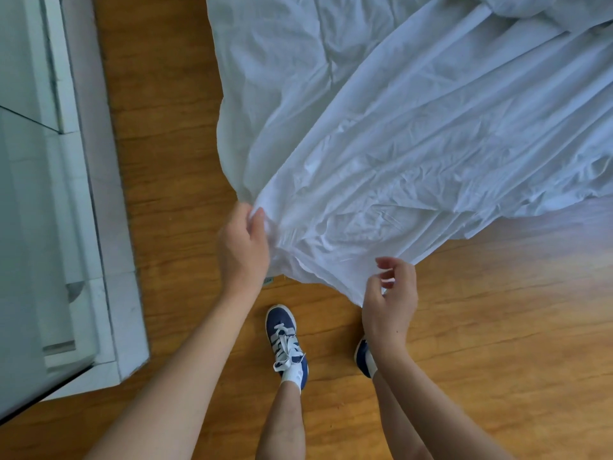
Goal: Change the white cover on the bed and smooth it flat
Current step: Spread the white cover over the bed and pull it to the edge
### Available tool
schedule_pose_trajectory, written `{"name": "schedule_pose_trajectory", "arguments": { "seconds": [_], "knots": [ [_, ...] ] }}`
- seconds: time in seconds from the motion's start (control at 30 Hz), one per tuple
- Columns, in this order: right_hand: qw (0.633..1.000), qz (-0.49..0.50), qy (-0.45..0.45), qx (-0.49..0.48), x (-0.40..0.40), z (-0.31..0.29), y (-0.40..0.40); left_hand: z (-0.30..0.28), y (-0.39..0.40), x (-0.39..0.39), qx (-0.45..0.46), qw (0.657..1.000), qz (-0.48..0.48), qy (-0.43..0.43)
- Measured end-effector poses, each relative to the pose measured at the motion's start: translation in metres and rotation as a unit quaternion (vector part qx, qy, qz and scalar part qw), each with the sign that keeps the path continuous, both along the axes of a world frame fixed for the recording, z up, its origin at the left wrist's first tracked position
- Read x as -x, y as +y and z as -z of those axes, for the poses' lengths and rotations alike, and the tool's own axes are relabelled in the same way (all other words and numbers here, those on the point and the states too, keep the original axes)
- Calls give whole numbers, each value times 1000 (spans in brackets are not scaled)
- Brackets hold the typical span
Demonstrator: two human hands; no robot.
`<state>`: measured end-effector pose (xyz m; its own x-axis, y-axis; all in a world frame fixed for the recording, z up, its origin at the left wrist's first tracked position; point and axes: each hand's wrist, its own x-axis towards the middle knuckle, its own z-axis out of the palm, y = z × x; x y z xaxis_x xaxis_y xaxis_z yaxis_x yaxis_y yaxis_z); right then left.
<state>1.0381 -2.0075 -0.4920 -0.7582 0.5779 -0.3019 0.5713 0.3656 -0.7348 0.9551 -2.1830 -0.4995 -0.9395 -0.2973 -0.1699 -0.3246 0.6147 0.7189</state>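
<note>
**White cover gathered at bed's foot corner**

White cover (414, 134) lay bunched in long folds, running from the upper right down to the person's hands, its lower edge hanging over the wooden floor (172, 161). A flatter white layer (282, 51) showed beneath it at upper left, probably the bed surface. Left hand (243, 250) gripped a gathered wad of the edge, fingers curled round the fabric. Right hand (391, 293) pinched the hem further along, thumb against forefinger, other fingers loosely curled. Two separated holds suggested the edge was being stretched to find a corner or pull the cloth taut. Navy sneakers (287, 340) stood on the floor just behind the hem. White cabinet (83, 227) stood at left, well apart. Cover not yet flat.
</note>
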Motion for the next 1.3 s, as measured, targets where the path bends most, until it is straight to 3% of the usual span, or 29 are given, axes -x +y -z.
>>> {"name": "schedule_pose_trajectory", "arguments": {
  "seconds": [0.07, 0.2, 0.4, 0.53, 0.63, 0.7, 0.77, 0.83, 0.97, 1.07, 1.2, 1.3],
  "knots": [
    [993, -76, 61, -70, 10, 1, -2, 0, -7, -5, -22, 999, -49, 2],
    [945, -243, 88, -198, 33, 10, 1, 5, -28, -11, 53, 998, 13, -24],
    [925, -275, 77, -249, 51, 18, 22, -1, -50, 1, 98, 995, -28, -11],
    [922, -274, 66, -267, 60, 20, 53, 13, -37, -8, 105, 991, -52, -64],
    [939, -199, 45, -278, 68, 20, 89, 21, -24, -5, 104, 978, -87, -158],
    [966, -83, 7, -244, 72, 18, 115, 20, -16, -1, 94, 963, -128, -216],
    [980, 50, -37, -189, 75, 18, 142, 13, -3, 5, 68, 966, -155, -196],
    [981, 121, -70, -131, 74, 17, 161, 2, 18, 12, 61, 979, -156, -116],
    [987, 147, -68, -1, 75, 11, 174, -11, 71, 25, 124, 988, 8, 93],
    [982, 171, -62, 55, 77, 11, 182, -10, 115, 36, 176, 940, 211, 202],
    [968, 164, -67, 180, 76, 15, 183, -6, 180, 45, 225, 842, 448, 198],
    [967, 151, -29, 205, 68, 14, 181, 1, 209, 57, 255, 837, 453, 170]
  ]
}}
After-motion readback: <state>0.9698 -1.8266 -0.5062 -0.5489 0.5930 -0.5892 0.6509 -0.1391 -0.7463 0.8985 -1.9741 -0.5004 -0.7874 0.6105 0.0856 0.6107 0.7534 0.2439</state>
